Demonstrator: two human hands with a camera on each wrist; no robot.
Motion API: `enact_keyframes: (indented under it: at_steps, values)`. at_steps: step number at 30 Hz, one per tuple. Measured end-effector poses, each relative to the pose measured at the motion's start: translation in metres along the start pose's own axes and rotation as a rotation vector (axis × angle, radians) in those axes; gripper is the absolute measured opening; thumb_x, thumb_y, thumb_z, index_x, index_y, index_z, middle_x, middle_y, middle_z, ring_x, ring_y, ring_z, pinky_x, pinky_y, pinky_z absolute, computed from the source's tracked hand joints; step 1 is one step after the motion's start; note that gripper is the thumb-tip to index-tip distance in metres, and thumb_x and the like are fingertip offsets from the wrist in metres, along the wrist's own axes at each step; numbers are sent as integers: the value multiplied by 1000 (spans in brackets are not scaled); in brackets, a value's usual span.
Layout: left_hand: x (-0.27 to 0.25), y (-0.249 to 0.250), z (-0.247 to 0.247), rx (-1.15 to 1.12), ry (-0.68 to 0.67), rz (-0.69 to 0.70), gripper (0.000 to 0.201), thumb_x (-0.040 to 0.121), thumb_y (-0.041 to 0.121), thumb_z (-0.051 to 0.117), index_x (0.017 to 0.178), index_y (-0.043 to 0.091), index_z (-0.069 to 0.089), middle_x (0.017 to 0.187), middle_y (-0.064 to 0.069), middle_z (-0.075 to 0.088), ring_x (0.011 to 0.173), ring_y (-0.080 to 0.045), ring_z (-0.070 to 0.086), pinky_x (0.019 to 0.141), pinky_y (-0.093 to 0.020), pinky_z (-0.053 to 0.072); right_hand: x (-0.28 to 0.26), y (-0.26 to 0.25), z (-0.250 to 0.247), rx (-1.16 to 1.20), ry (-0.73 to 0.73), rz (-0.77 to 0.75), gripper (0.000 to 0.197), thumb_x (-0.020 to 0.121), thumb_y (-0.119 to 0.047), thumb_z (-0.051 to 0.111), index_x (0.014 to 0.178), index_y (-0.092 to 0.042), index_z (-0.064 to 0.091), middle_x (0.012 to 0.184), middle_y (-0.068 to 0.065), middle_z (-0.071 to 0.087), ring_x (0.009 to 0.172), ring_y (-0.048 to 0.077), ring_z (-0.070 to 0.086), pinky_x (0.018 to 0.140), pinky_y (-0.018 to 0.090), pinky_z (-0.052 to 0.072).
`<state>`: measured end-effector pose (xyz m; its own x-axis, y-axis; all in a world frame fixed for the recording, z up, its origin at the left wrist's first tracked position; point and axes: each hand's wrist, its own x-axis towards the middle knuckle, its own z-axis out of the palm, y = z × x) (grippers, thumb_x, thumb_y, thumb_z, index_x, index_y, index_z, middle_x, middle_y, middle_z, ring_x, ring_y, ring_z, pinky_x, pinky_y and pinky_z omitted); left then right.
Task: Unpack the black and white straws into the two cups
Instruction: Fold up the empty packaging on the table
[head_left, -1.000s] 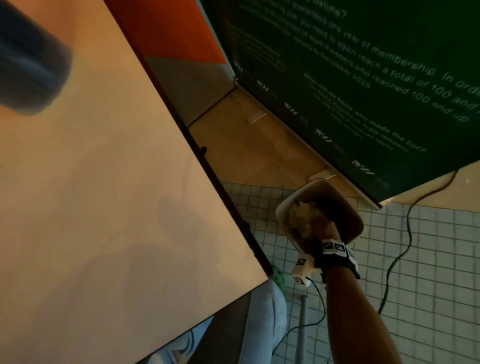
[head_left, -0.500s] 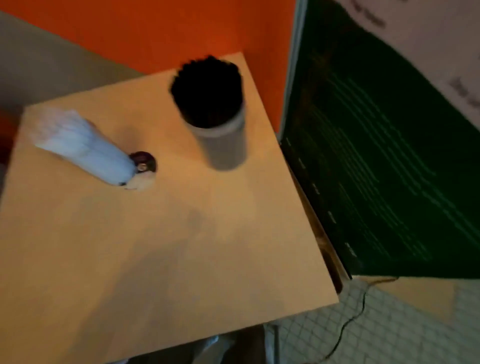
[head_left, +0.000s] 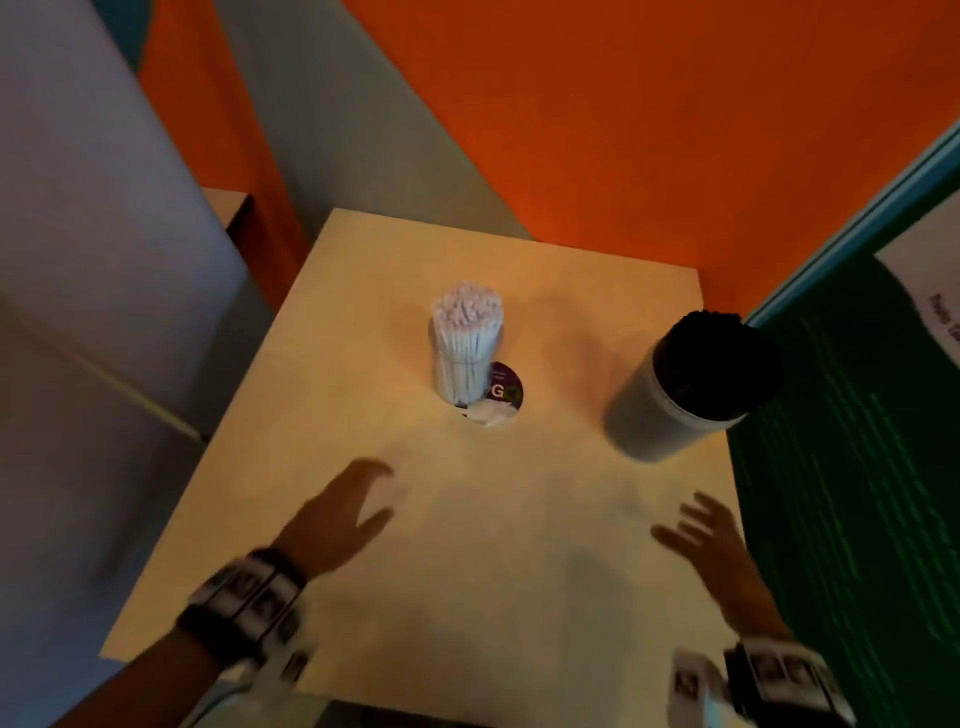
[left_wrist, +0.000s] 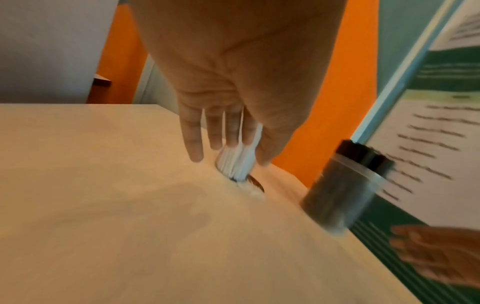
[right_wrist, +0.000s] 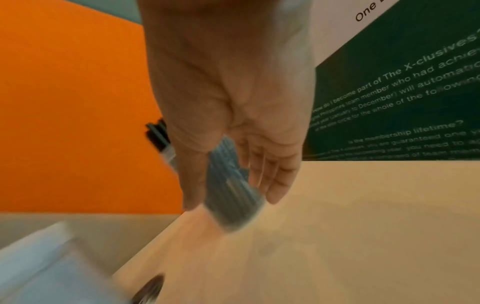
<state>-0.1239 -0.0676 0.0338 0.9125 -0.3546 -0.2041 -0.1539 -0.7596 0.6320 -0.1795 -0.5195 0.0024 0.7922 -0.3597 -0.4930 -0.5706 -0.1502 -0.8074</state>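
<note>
A clear cup of white straws (head_left: 466, 347) stands upright near the middle of the light wooden table (head_left: 467, 561). A second clear cup packed with black straws (head_left: 685, 384) stands at the table's right edge. My left hand (head_left: 353, 509) hovers open over the table, short of the white straws (left_wrist: 237, 164), holding nothing. My right hand (head_left: 701, 535) is open too, fingers spread, a little in front of the black straw cup (right_wrist: 231, 197). The wrist views are blurred.
A round dark sticker (head_left: 506, 392) and a scrap of clear wrapping (head_left: 491, 415) lie at the foot of the white-straw cup. A green printed banner (head_left: 852, 467) stands close along the table's right side. An orange wall (head_left: 623, 130) is behind.
A second ago my right hand was down beside the table in a bin on the tiled floor. The view has swung back to the tabletop, and both hands now hover open over it.
</note>
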Motion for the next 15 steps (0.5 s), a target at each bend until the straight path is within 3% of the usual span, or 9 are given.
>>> enact_keyframes:
  at_steps: [2, 4, 7, 9, 12, 15]
  values:
    - [62, 12, -12, -191, 93, -108, 65, 86, 27, 69, 139, 11, 35, 142, -5, 32, 128, -22, 41, 104, -39, 40, 37, -39, 1, 85, 102, -42, 101, 73, -5, 80, 148, -28, 17, 153, 9, 29, 134, 28, 37, 104, 47, 39]
    - [115, 17, -22, -306, 150, -243, 92, 77, 29, 79, 146, 11, 22, 150, -7, 21, 135, -24, 32, 108, -45, 37, 64, -65, 9, 70, 139, -103, 112, 72, -8, 82, 151, -30, 5, 157, 6, 21, 140, 28, 29, 109, 49, 33]
    - [157, 13, -21, -458, 166, -307, 126, 61, 36, 88, 151, 20, 1, 158, -4, 5, 143, -24, 18, 113, -46, 28, 84, -70, 24, 31, 222, -204, 116, 65, -12, 87, 149, -28, 8, 154, 2, 26, 137, 25, 34, 109, 42, 33]
    - [181, 14, -18, -477, 172, -283, 138, 54, 38, 91, 151, 24, -6, 160, -1, 0, 145, -20, 12, 115, -41, 23, 96, -76, 32, 66, 302, -323, 115, 62, -9, 88, 146, -36, 14, 149, -5, 31, 133, 19, 38, 109, 40, 34]
    - [204, 22, -5, -578, 179, -112, 131, 53, 35, 93, 151, 25, 7, 157, 3, 18, 142, -11, 21, 112, -34, 26, 109, -85, 48, 154, 294, -364, 113, 64, -7, 87, 145, -38, 15, 149, -6, 32, 132, 18, 39, 107, 41, 36]
    - [222, 29, 3, -699, 255, 26, 98, 60, 28, 90, 136, 32, 28, 136, 19, 43, 125, 10, 40, 98, -12, 38, 124, -98, 68, 149, 259, -375, 110, 67, -5, 85, 147, -28, 14, 150, -1, 31, 133, 21, 38, 107, 48, 39]
